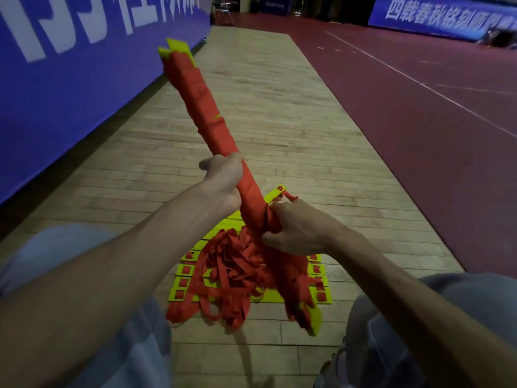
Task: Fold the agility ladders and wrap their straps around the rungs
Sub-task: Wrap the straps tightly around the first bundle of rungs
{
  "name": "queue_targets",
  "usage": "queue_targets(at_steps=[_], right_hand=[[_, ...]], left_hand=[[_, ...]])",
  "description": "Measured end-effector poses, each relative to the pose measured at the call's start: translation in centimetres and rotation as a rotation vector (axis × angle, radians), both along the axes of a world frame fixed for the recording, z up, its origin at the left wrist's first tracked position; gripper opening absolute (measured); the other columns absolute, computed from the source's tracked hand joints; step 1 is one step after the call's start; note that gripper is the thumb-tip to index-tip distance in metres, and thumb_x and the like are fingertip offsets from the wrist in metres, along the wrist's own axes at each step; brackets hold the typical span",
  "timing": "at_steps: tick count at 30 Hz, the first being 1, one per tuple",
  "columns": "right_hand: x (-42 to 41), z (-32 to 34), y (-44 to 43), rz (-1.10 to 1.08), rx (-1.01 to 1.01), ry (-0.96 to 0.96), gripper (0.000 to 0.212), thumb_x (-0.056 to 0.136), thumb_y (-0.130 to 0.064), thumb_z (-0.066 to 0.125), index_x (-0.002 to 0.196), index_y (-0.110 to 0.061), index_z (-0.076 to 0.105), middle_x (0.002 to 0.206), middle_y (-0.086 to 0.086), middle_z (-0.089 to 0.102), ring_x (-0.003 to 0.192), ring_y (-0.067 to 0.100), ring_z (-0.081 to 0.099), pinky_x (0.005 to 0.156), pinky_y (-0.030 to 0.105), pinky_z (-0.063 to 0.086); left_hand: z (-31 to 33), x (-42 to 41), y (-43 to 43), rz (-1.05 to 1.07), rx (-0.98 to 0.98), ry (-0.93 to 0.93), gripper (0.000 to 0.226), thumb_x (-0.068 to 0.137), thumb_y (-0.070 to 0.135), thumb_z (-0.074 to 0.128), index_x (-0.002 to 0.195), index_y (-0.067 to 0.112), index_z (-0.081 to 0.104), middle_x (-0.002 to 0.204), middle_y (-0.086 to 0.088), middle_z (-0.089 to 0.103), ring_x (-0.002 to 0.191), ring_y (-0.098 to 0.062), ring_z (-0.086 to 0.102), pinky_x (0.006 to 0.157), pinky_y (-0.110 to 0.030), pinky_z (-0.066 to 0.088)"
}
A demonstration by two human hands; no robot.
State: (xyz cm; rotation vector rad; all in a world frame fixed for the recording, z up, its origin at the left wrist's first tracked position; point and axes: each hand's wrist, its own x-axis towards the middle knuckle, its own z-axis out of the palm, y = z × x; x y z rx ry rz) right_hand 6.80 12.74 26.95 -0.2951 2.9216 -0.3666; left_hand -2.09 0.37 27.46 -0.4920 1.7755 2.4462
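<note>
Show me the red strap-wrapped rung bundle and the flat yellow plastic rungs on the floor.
Red strap-wrapped rung bundle [201, 99]: head view, upper wrapped shaft.
Flat yellow plastic rungs [268, 296]: head view, bare front rung.

Single head-worn wide-angle view, forward and down, close above the left hand [223, 177], right hand [296, 228] and wooden floor [279, 107].

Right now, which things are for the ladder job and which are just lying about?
For the job: wrapped ladder bundle, gripped by left hand and right hand; flat yellow rungs; loose red straps piled on them.
Just around: blue banner; wooden floor; red court.
</note>
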Motion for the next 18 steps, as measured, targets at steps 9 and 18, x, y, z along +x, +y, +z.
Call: queue_targets(at_steps=[9,18], right_hand=[[0.2,-1.2,-0.4,-0.017,0.096,0.048,0.054,0.084,-0.069,0.051,0.087,-0.015,0.049,0.090,0.009,0.062,0.085,0.031,0.060,0.068,0.035,0.042],[-0.9,-2.0,0.2,-0.199,-0.102,0.101,0.044,0.070,-0.054,0.074,0.087,-0.015,0.064,0.082,0.006,0.068,0.078,0.025,0.065,0.062,0.033,0.049]], left_hand=[[0.3,0.9,-0.3,-0.140,-0.055,-0.081,0.021,0.093,-0.008,0.041,0.084,0.010,0.047,0.089,-0.014,0.048,0.076,-0.026,0.051,0.064,-0.042,0.047],[1.4,2.4,-0.1,-0.297,0.003,-0.033,0.019,0.091,0.018,0.068,0.085,0.008,0.053,0.088,-0.010,0.053,0.099,-0.033,0.056,0.091,-0.066,0.045]])
